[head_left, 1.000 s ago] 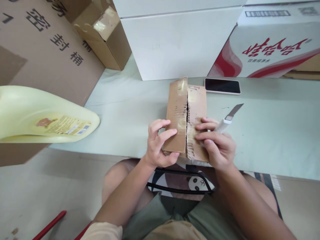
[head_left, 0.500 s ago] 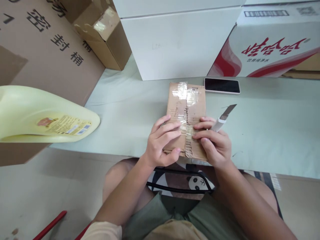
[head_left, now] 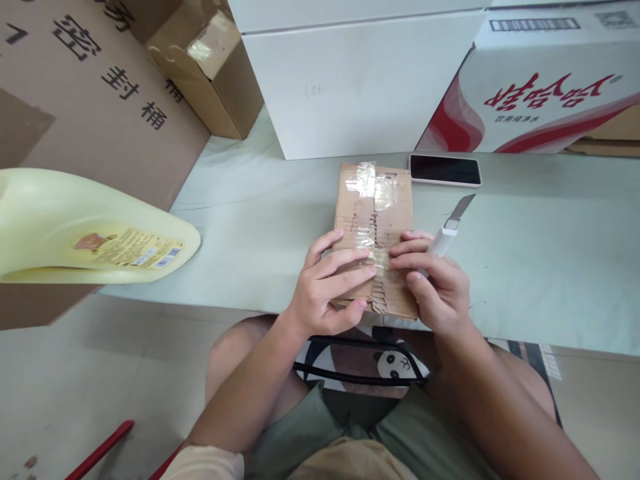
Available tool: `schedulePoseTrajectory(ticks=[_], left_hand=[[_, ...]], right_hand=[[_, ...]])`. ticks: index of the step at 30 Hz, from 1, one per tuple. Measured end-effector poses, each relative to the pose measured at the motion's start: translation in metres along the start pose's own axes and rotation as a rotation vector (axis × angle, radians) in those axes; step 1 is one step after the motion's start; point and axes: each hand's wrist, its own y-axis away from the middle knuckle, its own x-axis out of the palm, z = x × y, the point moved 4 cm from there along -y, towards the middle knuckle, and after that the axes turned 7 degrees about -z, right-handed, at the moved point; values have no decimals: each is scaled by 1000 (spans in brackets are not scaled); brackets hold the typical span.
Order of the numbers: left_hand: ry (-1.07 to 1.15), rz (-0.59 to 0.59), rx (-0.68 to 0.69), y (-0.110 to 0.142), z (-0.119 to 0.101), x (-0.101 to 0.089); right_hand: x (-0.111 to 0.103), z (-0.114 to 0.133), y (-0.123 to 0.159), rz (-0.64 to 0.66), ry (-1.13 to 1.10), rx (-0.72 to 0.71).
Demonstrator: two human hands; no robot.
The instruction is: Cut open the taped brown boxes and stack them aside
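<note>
A small brown cardboard box (head_left: 353, 212) lies on the pale green tabletop, with clear tape (head_left: 367, 179) along its middle seam and crumpled, torn card at its near end. My left hand (head_left: 327, 287) rests over the box's left side, fingers spread and the tips near the seam. In my right hand (head_left: 440, 287) is a utility knife (head_left: 443, 239) with a white handle, its blade out and pointing up and away to the right. The fingertips of that hand also touch the right side of the box. Most of the knife's handle is hidden by the hand.
Behind the box lies a phone (head_left: 445, 171). Farther back stand a white carton (head_left: 360, 93) and a red-and-white printed carton (head_left: 550, 87). At left are a yellow bottle (head_left: 100, 230), a large cardboard carton (head_left: 125, 147) and a smaller one (head_left: 235, 93).
My left fingers have slid slightly right, across the seam of the box. My right hand has shifted a little right, and the knife blade now points more upward.
</note>
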Motion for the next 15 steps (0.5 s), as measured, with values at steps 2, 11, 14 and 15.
schedulePoseTrajectory(ticks=[2, 11, 14, 15], left_hand=[[-12, -4, -1, 0, 1, 0], [-16, -40, 9, -1, -2, 2], [-15, -59, 20, -2, -2, 3], [-16, -68, 25, -2, -2, 3]], right_hand=[[-2, -2, 2, -11, -34, 6], [-2, -8, 5, -7, -72, 22], [-3, -7, 5, -11, -75, 40], [-4, -8, 5, -27, -80, 61]])
